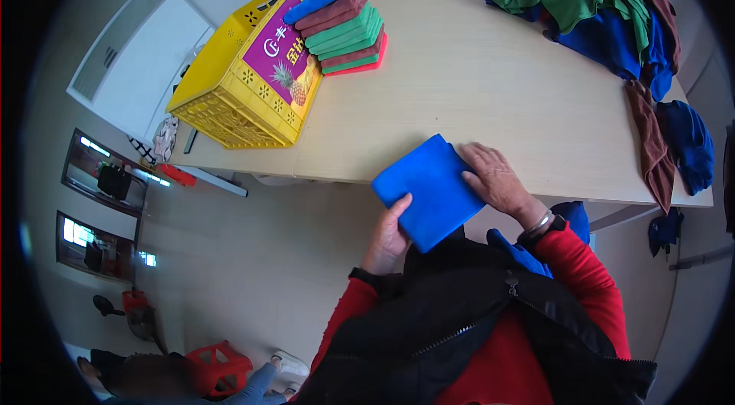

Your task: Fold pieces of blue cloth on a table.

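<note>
A blue cloth (431, 189), folded into a flat square, is held at the table's near edge, in front of my body. My left hand (389, 235) grips its near left side, thumb on top and fingers hidden beneath. At the right side my right hand (496, 178) holds the cloth's edge, thumb on its face and fingers along the border. A neat stack of folded cloths (348, 36) in blue, brown, green and red stands further off to the left. Loose, crumpled cloths (593, 11) in green, blue, red and brown are heaped at the far right.
A yellow plastic crate (218, 91) with a purple panel stands on the table (452, 53), beside the stack. A brown cloth (651, 145) and blue cloth (685, 145) lie at the right edge. On the floor, a person sits near a red stool (222, 367) at lower left.
</note>
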Tool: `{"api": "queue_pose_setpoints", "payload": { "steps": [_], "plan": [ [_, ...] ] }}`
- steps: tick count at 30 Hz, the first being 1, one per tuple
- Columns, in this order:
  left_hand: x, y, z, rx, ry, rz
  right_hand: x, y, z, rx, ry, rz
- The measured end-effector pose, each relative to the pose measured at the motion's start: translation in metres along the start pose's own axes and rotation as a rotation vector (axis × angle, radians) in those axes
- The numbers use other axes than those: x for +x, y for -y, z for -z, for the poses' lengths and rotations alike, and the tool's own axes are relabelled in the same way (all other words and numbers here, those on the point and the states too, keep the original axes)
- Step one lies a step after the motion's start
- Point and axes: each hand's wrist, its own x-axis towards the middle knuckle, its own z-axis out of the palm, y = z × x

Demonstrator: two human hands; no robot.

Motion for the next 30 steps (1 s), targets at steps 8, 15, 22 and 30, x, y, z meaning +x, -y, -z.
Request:
{"api": "queue_pose_setpoints", "payload": {
  "steps": [8,15,22,30],
  "plan": [
    [0.061,-0.233,-0.073,0.259,-0.042,-0.387,-0.045,-0.040,0.031,-0.170,-0.242,-0.175],
    [0.208,-0.428,-0.167,0.178,0.155,-0.429,-0.039,-0.035,0.038,-0.244,-0.204,-0.317],
    [0.313,-0.522,-0.067,0.804,0.313,-0.784,-0.028,-0.018,0.036,-0.170,-0.248,-0.287],
    [0.338,-0.450,-0.105,0.009,0.036,-0.305,-0.028,-0.028,0.037,-0.253,-0.188,-0.370]
  ]
}}
